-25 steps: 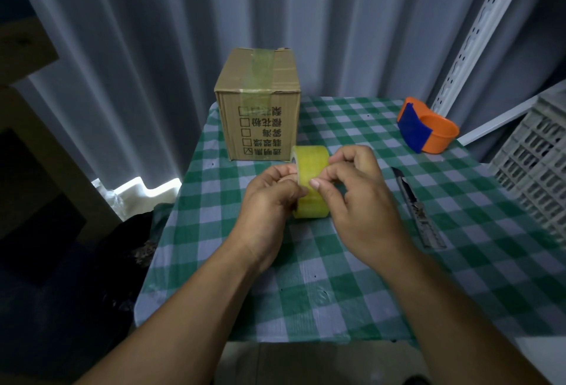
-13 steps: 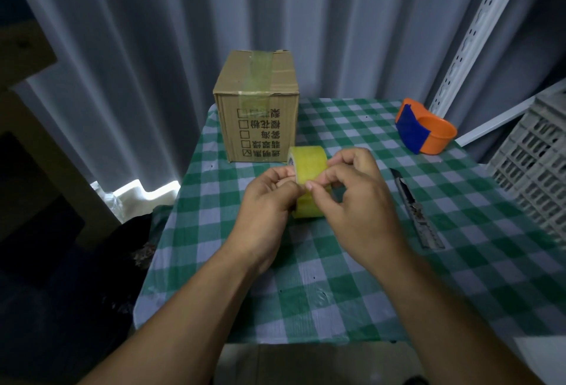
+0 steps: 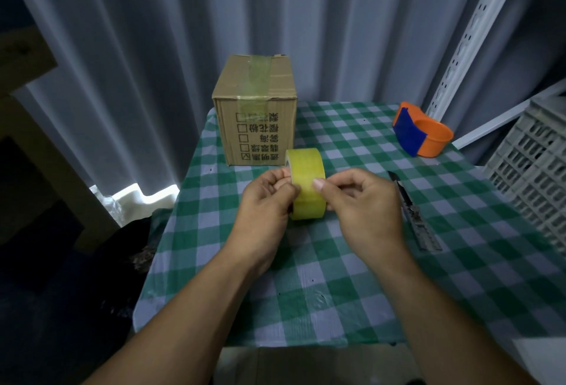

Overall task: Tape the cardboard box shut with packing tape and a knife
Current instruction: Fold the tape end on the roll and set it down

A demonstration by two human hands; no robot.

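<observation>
A yellow roll of packing tape [image 3: 306, 170] stands on edge above the checked tablecloth, held between both hands. My left hand [image 3: 266, 204] grips its left side, fingers in the core. My right hand [image 3: 361, 201] holds the right side, thumb pressed on the roll's outer face. The brown cardboard box [image 3: 255, 109] stands behind at the table's far left corner, with a strip of tape over its top seam and down the front. A utility knife [image 3: 413, 213] lies on the cloth just right of my right hand.
An orange and blue tape dispenser [image 3: 421, 130] sits at the far right of the green checked table [image 3: 337, 286]. A grey plastic crate [image 3: 533, 170] stands off the right edge. A grey curtain hangs behind, and the floor on the left is dark.
My right hand's fingers have slid back off the roll's top toward its right side, leaving only the thumb on its face. The roll and left hand stay nearly in place.
</observation>
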